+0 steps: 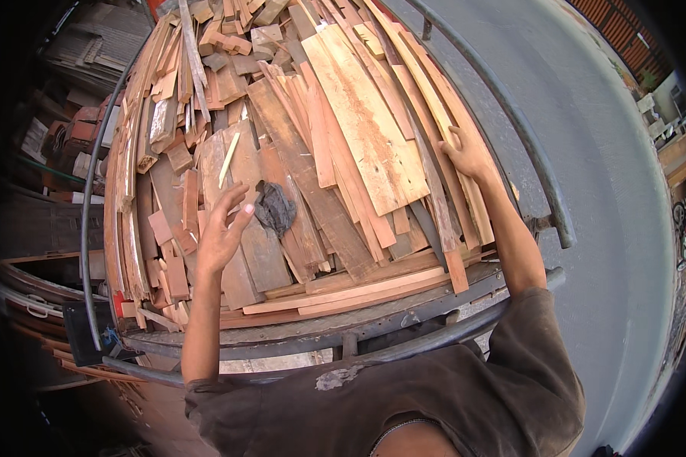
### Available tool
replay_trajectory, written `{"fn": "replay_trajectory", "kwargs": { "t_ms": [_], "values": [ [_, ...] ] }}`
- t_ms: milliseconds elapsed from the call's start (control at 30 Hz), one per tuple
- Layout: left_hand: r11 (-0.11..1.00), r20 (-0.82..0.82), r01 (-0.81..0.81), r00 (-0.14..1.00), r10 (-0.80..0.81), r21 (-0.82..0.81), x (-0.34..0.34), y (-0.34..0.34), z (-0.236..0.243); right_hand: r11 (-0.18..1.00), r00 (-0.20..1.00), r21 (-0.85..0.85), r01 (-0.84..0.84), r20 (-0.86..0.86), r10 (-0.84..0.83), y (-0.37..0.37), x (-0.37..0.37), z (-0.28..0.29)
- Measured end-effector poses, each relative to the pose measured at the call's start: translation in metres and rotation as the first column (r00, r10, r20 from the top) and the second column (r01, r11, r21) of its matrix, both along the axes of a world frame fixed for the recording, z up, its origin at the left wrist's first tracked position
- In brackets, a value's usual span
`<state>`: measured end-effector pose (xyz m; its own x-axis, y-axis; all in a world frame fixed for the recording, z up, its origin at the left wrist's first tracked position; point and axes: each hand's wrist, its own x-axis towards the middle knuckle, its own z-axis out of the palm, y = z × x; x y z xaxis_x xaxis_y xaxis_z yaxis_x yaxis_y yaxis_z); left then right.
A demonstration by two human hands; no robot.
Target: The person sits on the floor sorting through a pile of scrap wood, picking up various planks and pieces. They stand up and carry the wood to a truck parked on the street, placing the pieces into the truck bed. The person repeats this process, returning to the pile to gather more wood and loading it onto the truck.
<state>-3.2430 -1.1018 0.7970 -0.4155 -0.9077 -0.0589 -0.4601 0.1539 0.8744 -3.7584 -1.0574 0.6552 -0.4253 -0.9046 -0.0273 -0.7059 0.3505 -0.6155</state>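
Observation:
My left hand (221,232) is raised over the near left of a wood pile, thumb and fingers apart, holding nothing. Close to its fingertips lie a crumpled dark bag or cloth (275,209) and a thin pale stick (229,158), both on weathered boards. At the pile's right side, my right hand (470,154) has its fingers spread over long narrow planks (474,206) and seems to rest on them. Left of it lies a wide pale board (362,118) with brown stains, on top of several reddish planks (335,164).
The load sits on a truck-like bed with a metal near edge (389,324). Bent metal rails (522,126) run along its sides. A grey road (610,190) lies to the right; stacked materials (84,133) stand to the left. Short wood blocks (232,42) fill the far end.

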Motion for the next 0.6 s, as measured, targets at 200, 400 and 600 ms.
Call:
{"fn": "replay_trajectory", "kwargs": {
  "t_ms": [200,400,600],
  "values": [
    [0.991,-0.082,-0.075,0.993,0.084,0.108,0.042,0.034,-0.003,1.000,0.784,-0.021,-0.007,0.620,0.018,0.018,0.006,0.024],
    [0.998,0.063,0.001,0.998,-0.006,0.064,0.052,0.068,-0.005,0.999,0.975,0.030,0.043,-0.220,-0.035,0.033,-0.014,0.020],
    [0.993,0.038,-0.069,0.997,0.066,0.099,0.078,0.085,-0.026,0.995,0.904,0.100,0.012,-0.426,0.032,0.052,0.020,0.003]
  ]
}}
